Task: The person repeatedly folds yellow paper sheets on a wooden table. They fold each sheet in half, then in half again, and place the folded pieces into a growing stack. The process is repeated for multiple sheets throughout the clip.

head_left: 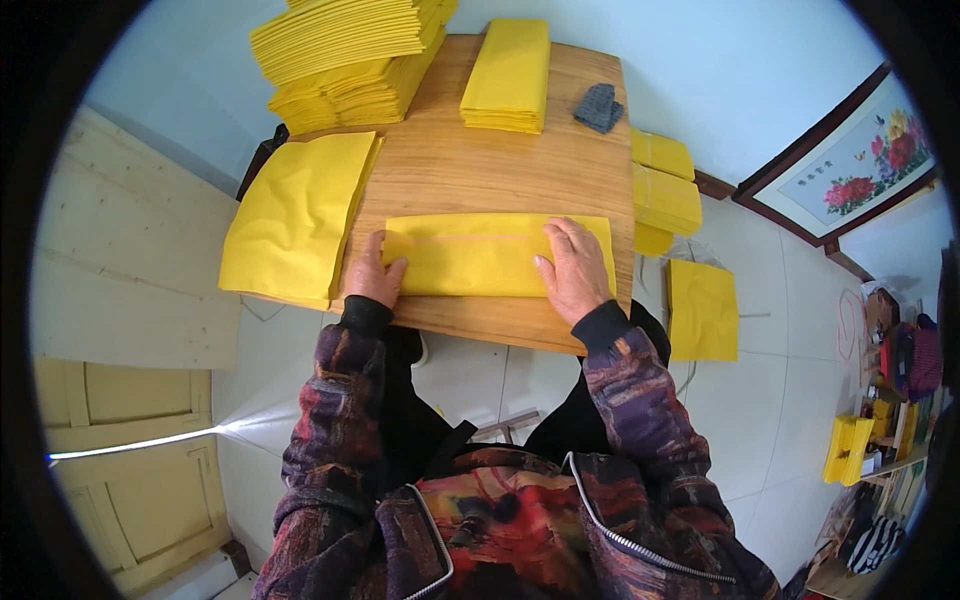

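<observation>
In the head view we see both of our hands pressing on one folded yellow sheet [485, 255], which lies flat on the wooden table [480, 165] near its front edge. The long axis of this sheet runs from left to right, parallel to the near edge of the table, and a faint crease line runs the same way just beyond our fingertips. Our left hand [375, 275] sits on the left end of the sheet; its fingers are curled and the thumb lies on top of the paper, so it seems to pinch the corner, but we cannot tell if the paper is really gripped. Our right hand [572, 268] is open and flat, fingers spread and pointing away from us, palm down on the right part of the sheet, holding nothing. Left of the left fingers a pile of large yellow sheets [295, 215] hangs over the left edge of the table. Beyond the fingertips the wood is bare for some way, then come a tall yellow stack [345, 50], a narrow folded stack [508, 75] and a dark cloth [599, 107]. Right of the right fingers the sheet almost reaches the table edge, and more yellow bundles [665, 190] lie just beside it.
</observation>
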Action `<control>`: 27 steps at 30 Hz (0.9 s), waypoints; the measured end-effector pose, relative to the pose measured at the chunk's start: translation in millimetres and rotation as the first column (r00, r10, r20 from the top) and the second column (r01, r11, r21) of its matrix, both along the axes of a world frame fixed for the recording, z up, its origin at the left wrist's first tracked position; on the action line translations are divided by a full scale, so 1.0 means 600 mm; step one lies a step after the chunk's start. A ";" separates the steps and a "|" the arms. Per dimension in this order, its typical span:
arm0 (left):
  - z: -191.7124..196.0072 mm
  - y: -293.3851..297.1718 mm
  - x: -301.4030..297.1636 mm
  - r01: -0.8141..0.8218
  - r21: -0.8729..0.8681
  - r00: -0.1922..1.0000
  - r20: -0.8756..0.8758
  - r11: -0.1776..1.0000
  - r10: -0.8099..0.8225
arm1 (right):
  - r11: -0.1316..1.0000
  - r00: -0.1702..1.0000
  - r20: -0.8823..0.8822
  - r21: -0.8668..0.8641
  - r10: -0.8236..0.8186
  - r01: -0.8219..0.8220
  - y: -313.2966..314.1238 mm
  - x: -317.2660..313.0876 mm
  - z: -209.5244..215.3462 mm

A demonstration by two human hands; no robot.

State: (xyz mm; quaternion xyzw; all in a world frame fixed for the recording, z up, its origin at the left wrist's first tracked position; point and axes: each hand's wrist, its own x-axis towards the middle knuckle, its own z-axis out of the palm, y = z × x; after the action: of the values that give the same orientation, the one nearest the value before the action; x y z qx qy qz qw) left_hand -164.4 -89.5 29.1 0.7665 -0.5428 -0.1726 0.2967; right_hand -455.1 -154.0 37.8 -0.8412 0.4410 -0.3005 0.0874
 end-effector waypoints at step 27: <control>0.008 -0.005 -0.095 0.149 -0.389 0.941 0.338 0.909 -0.010 | 0.969 0.932 -0.333 0.145 -0.141 0.199 -0.009 0.005 -0.044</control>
State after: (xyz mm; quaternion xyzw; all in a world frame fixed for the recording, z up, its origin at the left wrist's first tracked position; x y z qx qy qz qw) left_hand -221.4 -92.4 34.0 0.6823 -0.6397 0.0629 0.3482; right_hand -451.8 -159.4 11.2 -0.8262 0.5456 -0.1260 0.0624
